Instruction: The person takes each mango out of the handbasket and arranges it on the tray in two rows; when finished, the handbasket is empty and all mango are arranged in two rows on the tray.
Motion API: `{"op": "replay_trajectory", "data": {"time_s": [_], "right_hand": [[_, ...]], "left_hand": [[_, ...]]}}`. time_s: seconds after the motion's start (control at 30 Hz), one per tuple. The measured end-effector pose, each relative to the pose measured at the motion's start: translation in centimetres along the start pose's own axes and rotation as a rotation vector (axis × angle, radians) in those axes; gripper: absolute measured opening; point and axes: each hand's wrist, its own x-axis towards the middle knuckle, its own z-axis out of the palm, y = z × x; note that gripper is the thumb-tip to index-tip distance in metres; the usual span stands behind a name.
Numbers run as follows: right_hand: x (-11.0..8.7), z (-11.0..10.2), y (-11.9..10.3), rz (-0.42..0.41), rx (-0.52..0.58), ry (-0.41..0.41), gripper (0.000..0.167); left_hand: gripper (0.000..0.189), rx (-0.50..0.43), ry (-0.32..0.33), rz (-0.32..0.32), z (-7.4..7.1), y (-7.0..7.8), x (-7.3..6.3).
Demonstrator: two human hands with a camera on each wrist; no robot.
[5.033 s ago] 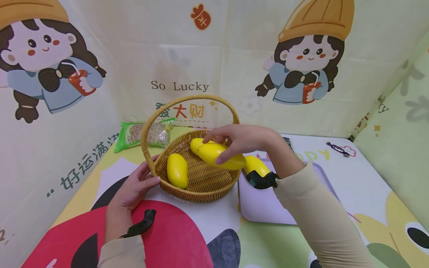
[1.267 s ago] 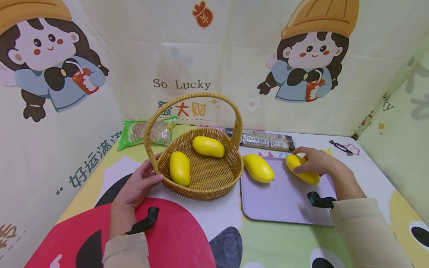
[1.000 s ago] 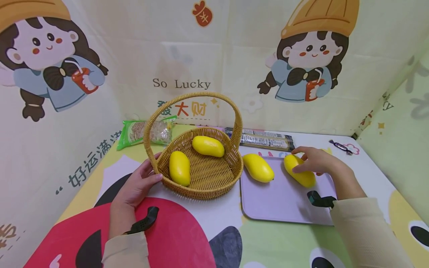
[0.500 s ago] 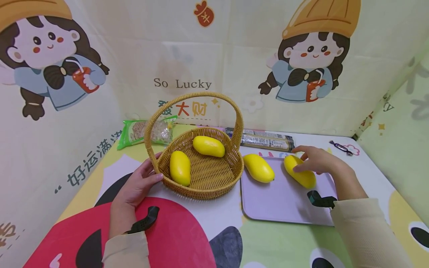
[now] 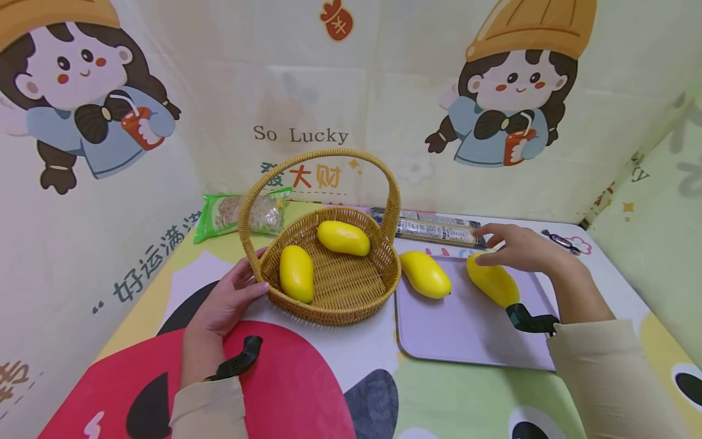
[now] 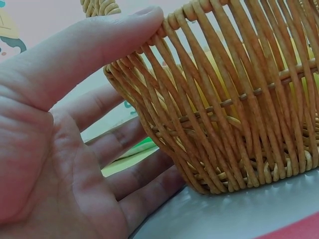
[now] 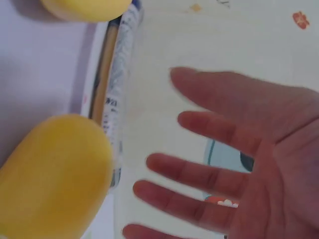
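- Centrally, a wicker basket point(image 5: 351, 315) w/ a tall arched handle is set upright on a printed table point(image 5: 359, 349).
- Its left end is held by the L hand point(image 5: 230, 299): in the L wrist view, the thumb is laid at the rim & the fingers are reached round the outer wall.
- 2 yellow mangoes are kept inside: left mango point(image 5: 297, 274), placed lengthwise by the left wall; rear mango point(image 5: 343, 238), laid crosswise nr the back.
- 2 more are laid on a lilac tray point(image 5: 460, 335), just right of the basket: inner mango point(image 5: 426, 274), nr the basket's edge; outer mango point(image 5: 492, 280), toward the tray's right side.
- The R hand point(image 5: 518, 247) is held over the far end of outer mango, thumb & fingers spread wide; in the R wrist view, fingers & mango are shown apart.
- Black wrist cams point(image 5: 238, 360) are worn below both hands, at the cuffs of beige sleeves point(image 5: 609, 372).
- Behind the basket, at left, a green bag point(image 5: 225, 213) is placed; behind the tray, a long dark pack point(image 5: 441, 230); at back right, a small wrapped candy point(image 5: 560, 241).
- The backdrop point(image 5: 378, 91) is printed w/ 2 cartoon girls, "So Lucky" & Chinese text.
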Motion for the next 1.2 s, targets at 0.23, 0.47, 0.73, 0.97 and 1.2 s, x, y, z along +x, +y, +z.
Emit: {"op": "replay_trajectory", "data": {"time_s": [0.23, 0.47, 0.73, 0.97, 1.2], "right_hand": [[-0.6, -0.7, -1.4, -0.119, 0.076, 0.041, 0.063], [-1.1, -1.4, -3.3, -0.205, 0.096, 0.044, 0.057], [-1.8, -1.9, -5.4, -0.286, 0.089, 0.043, 0.052], [-2.1, -2.0, -6.4, -0.341, 0.09, 0.029, 0.051], [-2.1, -2.3, -7.7, -0.358, 0.098, 0.012, 0.051]], "left_hand": [[0.068, -0.007, 0.004, 0.003, 0.0, 0.0, 0.0], [0.068, -0.011, 0.003, 0.007, 0.0, -0.1, 0.0], [0.068, -0.009, 0.005, 0.004, 0.1, -0.1, 0.0], [0.069, 0.005, 0.003, -0.007, 0.3, 0.2, 0.0], [0.068, 0.006, -0.005, 0.0, 0.0, 0.1, 0.0]]}}
